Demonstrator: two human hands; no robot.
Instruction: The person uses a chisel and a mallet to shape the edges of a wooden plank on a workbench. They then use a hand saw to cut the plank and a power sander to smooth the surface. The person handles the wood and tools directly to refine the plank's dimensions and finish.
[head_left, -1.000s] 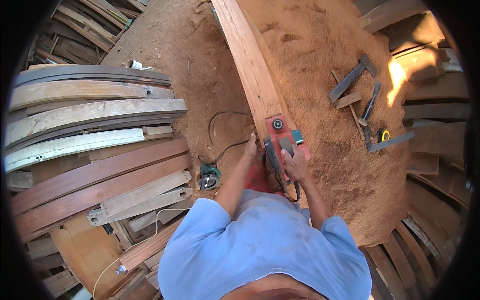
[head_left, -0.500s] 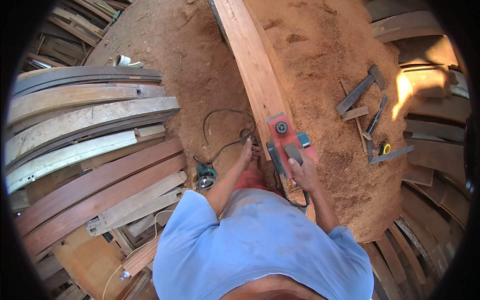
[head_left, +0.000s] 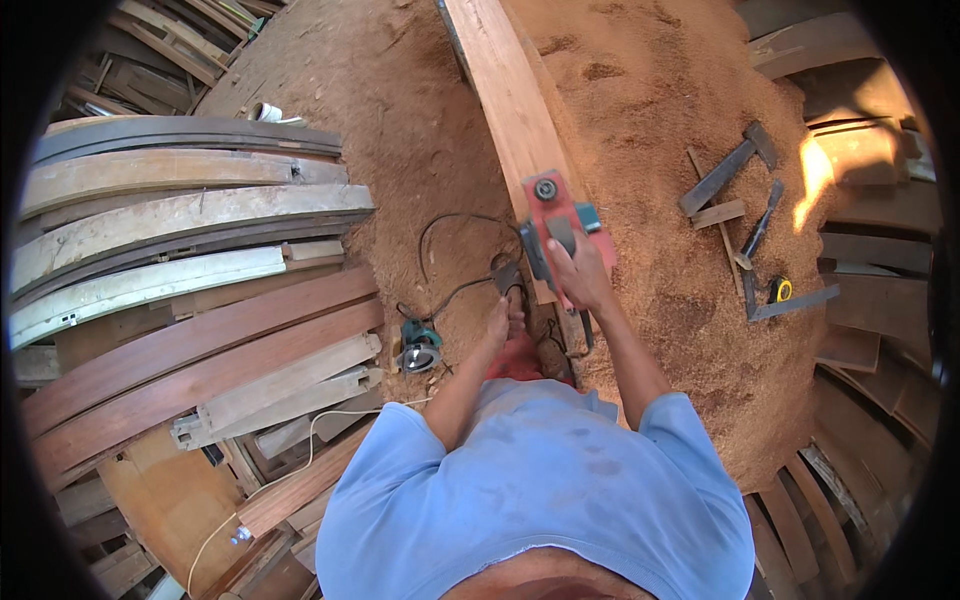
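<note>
A red electric hand planer (head_left: pixel 548 212) with a black front knob and a teal side part rests on a long pale-brown plank (head_left: pixel 507 85). My right hand (head_left: pixel 580 272) is closed round its dark rear handle, over the near part of the plank. To the left of the plank my left hand (head_left: pixel 503 322) hangs low, in front of red trousers (head_left: pixel 515 357). Its fingers are too small and blurred to read. Just beyond it is a dark flat shape (head_left: pixel 507 278), perhaps footwear, beside a dark cable (head_left: pixel 462 291).
A teal circular saw (head_left: pixel 418 345) lies on the ground at left, beside stacked timber (head_left: pixel 200 345). On the sawdust at right are a hammer (head_left: pixel 730 172), a metal square (head_left: pixel 795 303), a yellow tape measure (head_left: pixel 780 290) and wood strips (head_left: pixel 718 214). More boards (head_left: pixel 880 290) line the right edge.
My right hand and the planer have moved forward along the plank and slightly left. My left hand has shifted a little lower in the picture. My view has swung slightly.
</note>
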